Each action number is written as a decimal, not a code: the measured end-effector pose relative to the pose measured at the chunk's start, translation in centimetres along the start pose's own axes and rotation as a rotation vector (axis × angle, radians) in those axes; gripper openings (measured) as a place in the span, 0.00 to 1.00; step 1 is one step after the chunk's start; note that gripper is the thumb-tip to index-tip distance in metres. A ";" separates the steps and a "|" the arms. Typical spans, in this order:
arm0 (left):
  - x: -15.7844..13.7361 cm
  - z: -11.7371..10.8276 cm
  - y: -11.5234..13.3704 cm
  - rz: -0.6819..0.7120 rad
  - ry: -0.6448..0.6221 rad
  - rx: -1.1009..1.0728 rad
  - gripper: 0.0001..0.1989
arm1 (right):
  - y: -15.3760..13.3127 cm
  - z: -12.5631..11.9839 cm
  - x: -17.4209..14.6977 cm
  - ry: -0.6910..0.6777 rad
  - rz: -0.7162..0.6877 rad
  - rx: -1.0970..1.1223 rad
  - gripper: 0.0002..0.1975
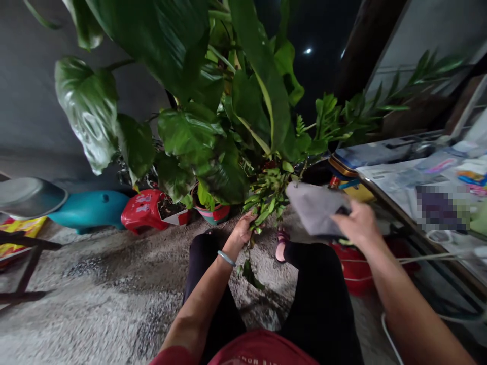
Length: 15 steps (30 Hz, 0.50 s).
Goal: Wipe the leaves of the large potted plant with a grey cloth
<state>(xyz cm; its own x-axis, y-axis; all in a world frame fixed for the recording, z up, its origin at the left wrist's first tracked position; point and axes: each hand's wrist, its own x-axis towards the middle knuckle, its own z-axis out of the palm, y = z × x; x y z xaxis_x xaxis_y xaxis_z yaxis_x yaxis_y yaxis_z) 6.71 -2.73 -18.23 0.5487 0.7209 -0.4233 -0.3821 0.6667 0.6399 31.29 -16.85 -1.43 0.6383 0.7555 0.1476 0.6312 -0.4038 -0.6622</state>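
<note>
The left hand [242,230] was closed around a leafy sprig [266,200] beneath the big plant [213,126]; the right hand [355,223] gripped a grey cloth [314,208] just beside the sprig, near the table [399,203].

The left hand [243,229] has its fingertips buried in the leafy sprig [266,200], so the grip itself cannot be seen. Right of the sprig, the grey cloth [314,207] covers the palm side of the right hand [355,222], and what lies under the cloth is hidden. Further right, on the newspaper-covered table [395,177], one patch is blurred into blocks, possibly a dark object. Above the sprig, the big plant [213,101] is cut off by the top edge.
</note>
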 end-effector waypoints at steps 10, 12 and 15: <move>0.5 -0.1 0.1 -0.018 0.171 -0.035 0.07 | -4.2 8.3 -4.0 -0.296 -0.211 0.030 0.31; 0.5 -0.5 0.3 -0.016 0.208 -0.052 0.07 | -1.5 6.2 -5.4 -0.397 -0.276 0.103 0.33; 0.1 -0.2 0.1 0.020 0.217 -0.061 0.09 | 1.5 2.1 -1.8 -0.164 -0.066 0.013 0.28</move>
<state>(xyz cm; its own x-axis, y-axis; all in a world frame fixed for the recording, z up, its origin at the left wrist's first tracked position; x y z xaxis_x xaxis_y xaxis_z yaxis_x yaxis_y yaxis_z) 6.56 -2.54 -18.39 0.3705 0.7535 -0.5431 -0.4393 0.6573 0.6123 30.11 -17.75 -4.28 0.5141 0.8548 0.0702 0.6631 -0.3442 -0.6647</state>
